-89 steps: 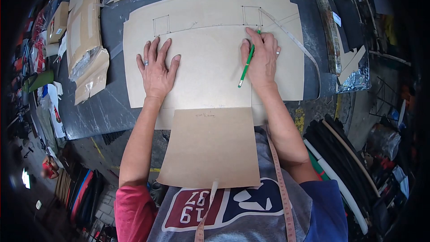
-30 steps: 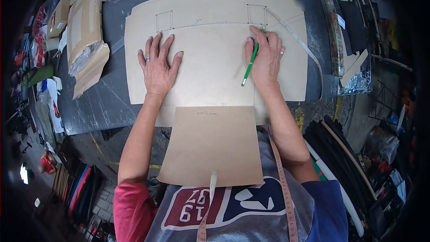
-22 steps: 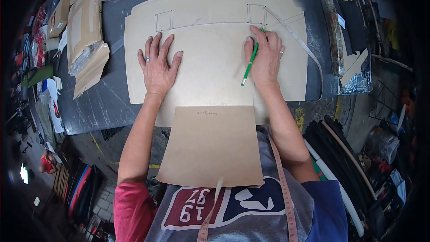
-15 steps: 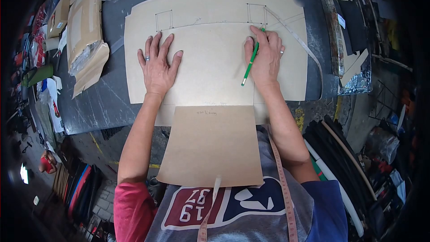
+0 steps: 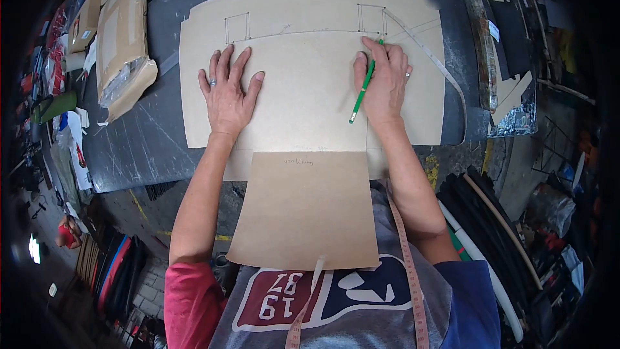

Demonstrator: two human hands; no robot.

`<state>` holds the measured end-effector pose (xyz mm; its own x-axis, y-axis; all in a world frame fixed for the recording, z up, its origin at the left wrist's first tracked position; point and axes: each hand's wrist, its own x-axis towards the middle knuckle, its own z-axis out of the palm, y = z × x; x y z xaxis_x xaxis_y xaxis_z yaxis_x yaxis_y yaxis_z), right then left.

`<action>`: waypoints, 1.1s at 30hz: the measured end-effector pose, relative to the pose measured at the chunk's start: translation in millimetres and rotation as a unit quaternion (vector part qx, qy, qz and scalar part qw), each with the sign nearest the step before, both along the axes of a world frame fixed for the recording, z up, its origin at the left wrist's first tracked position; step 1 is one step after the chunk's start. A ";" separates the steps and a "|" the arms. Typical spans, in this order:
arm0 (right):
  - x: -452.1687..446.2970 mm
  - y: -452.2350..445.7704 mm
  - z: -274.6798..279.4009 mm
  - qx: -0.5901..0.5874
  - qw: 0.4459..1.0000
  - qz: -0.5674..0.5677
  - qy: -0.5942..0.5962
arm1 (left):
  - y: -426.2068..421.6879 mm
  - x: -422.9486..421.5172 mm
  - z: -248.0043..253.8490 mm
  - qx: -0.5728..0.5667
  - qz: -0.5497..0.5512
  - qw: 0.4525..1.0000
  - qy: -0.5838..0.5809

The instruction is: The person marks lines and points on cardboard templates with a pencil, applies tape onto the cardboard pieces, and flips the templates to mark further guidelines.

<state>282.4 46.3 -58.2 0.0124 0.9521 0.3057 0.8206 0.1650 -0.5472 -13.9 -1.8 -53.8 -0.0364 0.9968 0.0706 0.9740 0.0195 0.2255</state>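
Moved: torn flap of wrapped parcel [image 5: 126, 32], table's L side, now reaching less far down; hanging end of tape measure [image 5: 416, 297], slid a touch sideways. Hands: pos. approx. same.

1. Brown sheet [image 5: 303, 84], qty 1: flat on black table [image 5: 132, 155], under both hands. Pencil line [image 5: 323, 30] across upper part, w/ L box [image 5: 248, 26] & R box [image 5: 372, 6] drawn at its ends.
2. L hand [image 5: 229, 100]: spread palm-down on sheet, grasping nothing; fingertips just below L box.
3. R hand [image 5: 385, 87]: resting on sheet, green pencil [image 5: 361, 94] held in fingers, eraser end twd. person. Tip nr. R box; contact w/ sheet: can't tell.
4. Pale strip [image 5: 423, 55], qty 1: on sheet, R of R hand, top end at R box.
5. Lower brown piece [image 5: 307, 213], qty 1: reaches to person's shirt [image 5: 361, 339]; join w/ sheet unclear.

Risks (judged):
a. Sheet skew. Cause: torso leaning on lower brown piece, or L hand pressing unevenly.
b. Stray mark. Cause: tip so nr. line, R hand slipping.
c. Smudged line. Cause: fingertips rubbing it.
d. Strip knocked askew. Cause: R hand swinging outward; no fastening seen.
e. Lower brown piece creased. Cause: squeeze betw. torso & table.
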 end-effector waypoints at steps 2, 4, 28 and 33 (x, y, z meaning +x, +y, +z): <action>0.2 0.0 0.2 -0.001 1.000 0.000 0.001 | 0.0 -0.2 -0.5 0.000 0.000 1.000 0.001; -0.1 -0.2 0.7 -0.002 1.000 -0.001 0.000 | -0.1 -0.2 -0.3 0.001 0.000 1.000 0.001; 0.4 -0.3 -0.2 0.005 1.000 0.011 -0.001 | -1.0 3.2 8.5 -0.010 0.005 1.000 0.013; 2.8 0.8 -1.1 0.006 1.000 0.014 -0.009 | -0.3 4.3 7.9 -0.008 0.003 1.000 -0.006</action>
